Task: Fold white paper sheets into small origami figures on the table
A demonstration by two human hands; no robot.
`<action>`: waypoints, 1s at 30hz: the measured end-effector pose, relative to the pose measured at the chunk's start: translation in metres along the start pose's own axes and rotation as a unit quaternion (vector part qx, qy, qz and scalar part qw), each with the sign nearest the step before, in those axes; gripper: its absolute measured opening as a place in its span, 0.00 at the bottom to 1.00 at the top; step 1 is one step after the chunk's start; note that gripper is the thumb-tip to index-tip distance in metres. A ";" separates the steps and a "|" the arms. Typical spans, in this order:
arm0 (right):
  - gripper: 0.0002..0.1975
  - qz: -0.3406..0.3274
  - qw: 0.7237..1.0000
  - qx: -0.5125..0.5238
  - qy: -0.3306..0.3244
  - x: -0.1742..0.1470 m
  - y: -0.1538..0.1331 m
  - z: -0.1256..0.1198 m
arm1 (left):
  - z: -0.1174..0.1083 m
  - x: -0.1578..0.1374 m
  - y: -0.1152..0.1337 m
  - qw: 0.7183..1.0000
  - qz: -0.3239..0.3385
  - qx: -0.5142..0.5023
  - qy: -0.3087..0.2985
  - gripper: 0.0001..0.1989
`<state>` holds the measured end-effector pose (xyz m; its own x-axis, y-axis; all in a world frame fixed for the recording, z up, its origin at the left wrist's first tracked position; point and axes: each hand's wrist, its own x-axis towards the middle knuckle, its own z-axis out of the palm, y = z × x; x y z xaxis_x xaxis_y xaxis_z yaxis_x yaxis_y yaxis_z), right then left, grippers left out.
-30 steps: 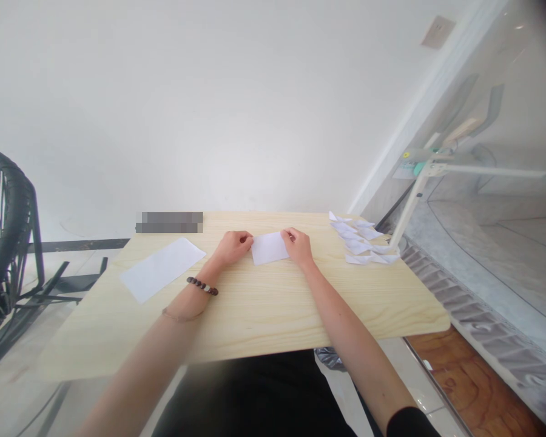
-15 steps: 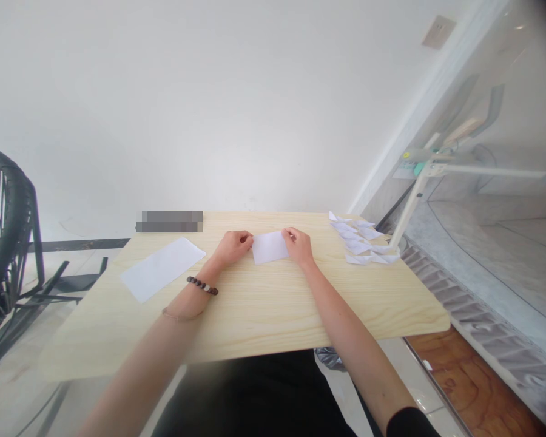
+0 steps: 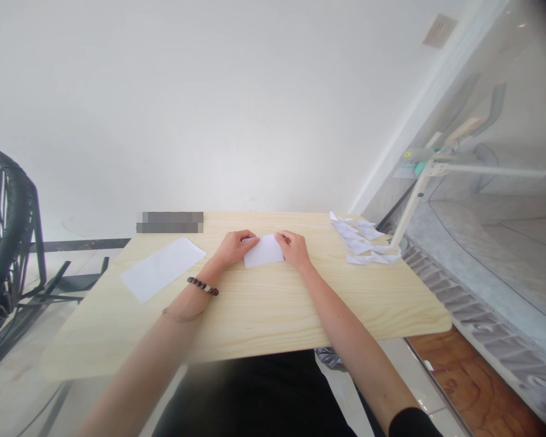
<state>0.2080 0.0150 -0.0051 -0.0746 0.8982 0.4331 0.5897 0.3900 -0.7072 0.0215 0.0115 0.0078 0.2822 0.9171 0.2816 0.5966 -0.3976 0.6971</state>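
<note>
A small white rectangle of paper (image 3: 264,252) is held just over the middle of the wooden table (image 3: 255,315). My left hand (image 3: 235,246) pinches its upper left part, thumb lying on the paper. At its upper right corner my right hand (image 3: 293,247) grips the edge between thumb and fingers. To the left of my left hand lies a larger flat stack or sheet of white paper (image 3: 164,270). Several folded white paper pieces (image 3: 361,240) with pointed ends are laid out in rows at the right side.
A blurred dark patch (image 3: 170,222) covers the table's back left corner. A black woven chair (image 3: 13,206) stands at the left. Right of the table are a white metal frame (image 3: 414,200) and a grey sofa (image 3: 486,243). The white wall (image 3: 255,109) rises behind.
The small paper has shifted slightly left. My left thumb has moved onto its upper edge, and my right hand has moved a little left with it.
</note>
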 end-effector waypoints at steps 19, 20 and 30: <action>0.17 -0.019 1.000 0.005 -0.016 -0.002 0.000 0.002 | -0.001 0.004 -0.005 0.999 0.030 0.000 -0.024 0.17; 0.17 -0.011 1.000 0.015 -0.018 -0.001 0.000 0.003 | 0.000 0.004 -0.005 0.999 0.025 0.005 -0.019 0.17; 0.14 -0.002 0.999 0.036 -0.022 -0.001 0.002 0.006 | 0.003 0.002 -0.006 1.000 0.024 -0.014 -0.013 0.16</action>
<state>0.2049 0.0165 -0.0103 -0.1127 0.9038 0.4129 0.5305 0.4061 -0.7441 0.0205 0.0156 0.0024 0.3301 0.8956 0.2982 0.5608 -0.4402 0.7013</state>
